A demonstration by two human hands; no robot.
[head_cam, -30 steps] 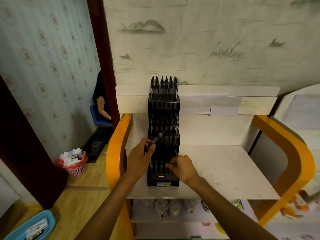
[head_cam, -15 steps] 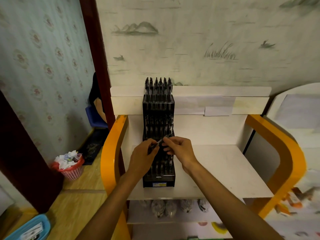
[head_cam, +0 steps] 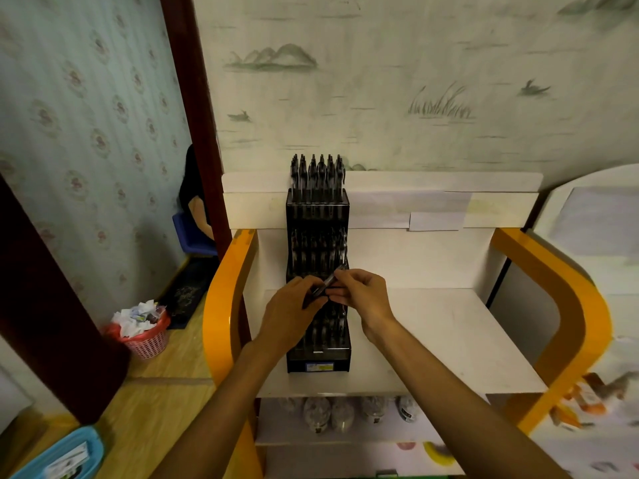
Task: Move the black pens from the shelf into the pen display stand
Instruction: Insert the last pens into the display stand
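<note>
A tall black tiered pen display stand (head_cam: pixel 317 216) stands on the white shelf (head_cam: pixel 432 333), with several black pens upright in its rows. In front of its middle tiers my two hands meet. My left hand (head_cam: pixel 294 309) grips black pens, and one black pen (head_cam: pixel 328 281) slants up to the right out of it. My right hand (head_cam: pixel 363 295) pinches that pen's upper part with thumb and fingertips. The hands hide the lower-middle rows of the stand.
Orange curved side panels (head_cam: pixel 224 305) (head_cam: pixel 553 295) flank the shelf. Bottles (head_cam: pixel 328 413) stand on a lower shelf. A pink waste basket (head_cam: pixel 141 330) sits on the wooden floor at left, a blue tray (head_cam: pixel 58 454) at bottom left. A person sits beyond the doorway (head_cam: pixel 193 202).
My right hand rose from the stand's lower rows to the pen held in my left hand and now pinches it. The view shifted slightly.
</note>
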